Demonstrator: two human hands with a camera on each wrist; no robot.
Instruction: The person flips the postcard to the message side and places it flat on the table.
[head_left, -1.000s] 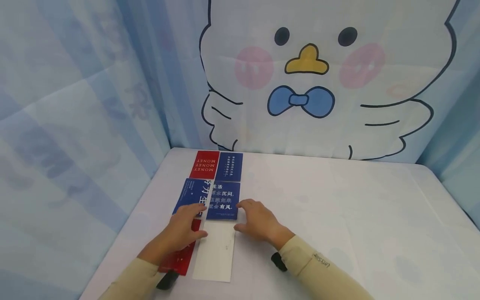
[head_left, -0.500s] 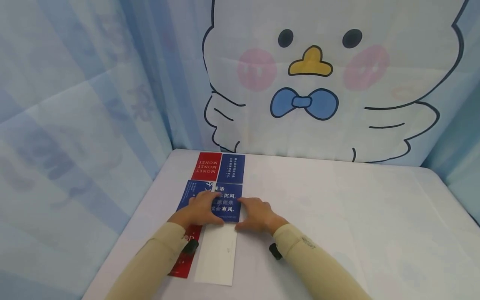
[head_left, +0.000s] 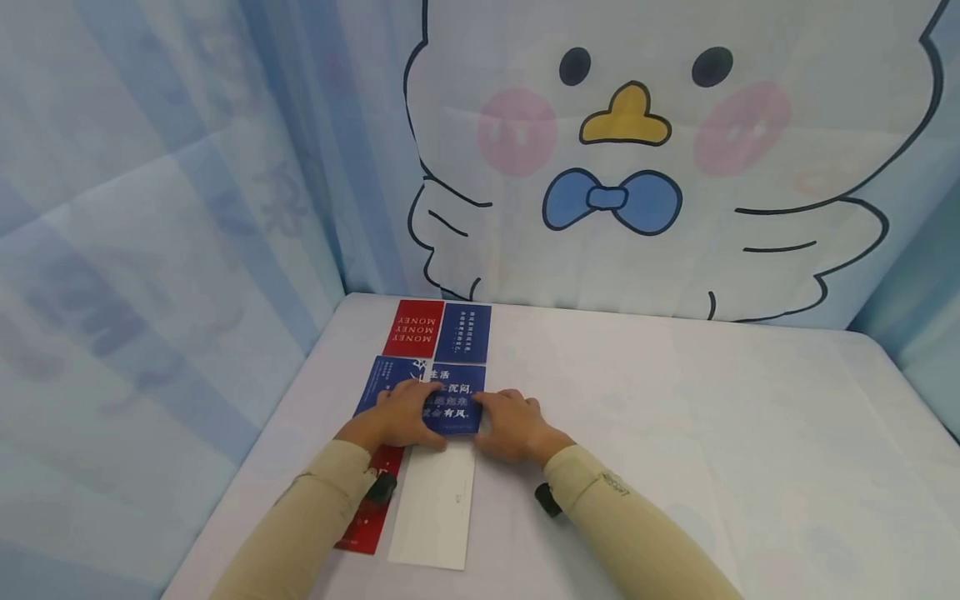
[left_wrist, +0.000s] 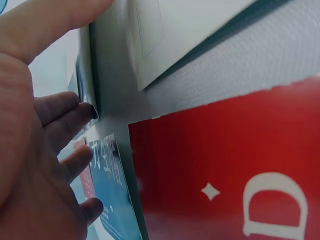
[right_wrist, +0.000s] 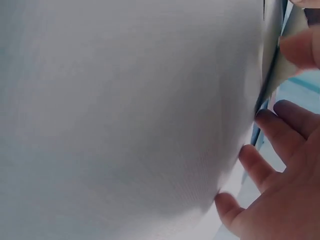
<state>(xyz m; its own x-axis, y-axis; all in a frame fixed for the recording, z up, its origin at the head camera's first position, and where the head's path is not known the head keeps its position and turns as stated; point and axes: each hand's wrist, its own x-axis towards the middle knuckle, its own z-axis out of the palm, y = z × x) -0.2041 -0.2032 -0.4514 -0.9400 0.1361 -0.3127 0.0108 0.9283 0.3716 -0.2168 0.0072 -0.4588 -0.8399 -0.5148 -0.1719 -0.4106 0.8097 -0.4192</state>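
On the table [head_left: 712,450], one blue card [head_left: 463,407] is touched by left hand [head_left: 405,417] (nine o'clock), right hand [head_left: 516,427] (three). Fingers [left_wrist: 70,125] are parted.

place: curtained-off booth, kind of building unclear | blue-and-white drapes [head_left: 150,250] are closing in both sides | a cartoon-bird backdrop [head_left: 600,271] is hanging across the rear | a white counter [head_left: 675,433] is filling the floor space between them
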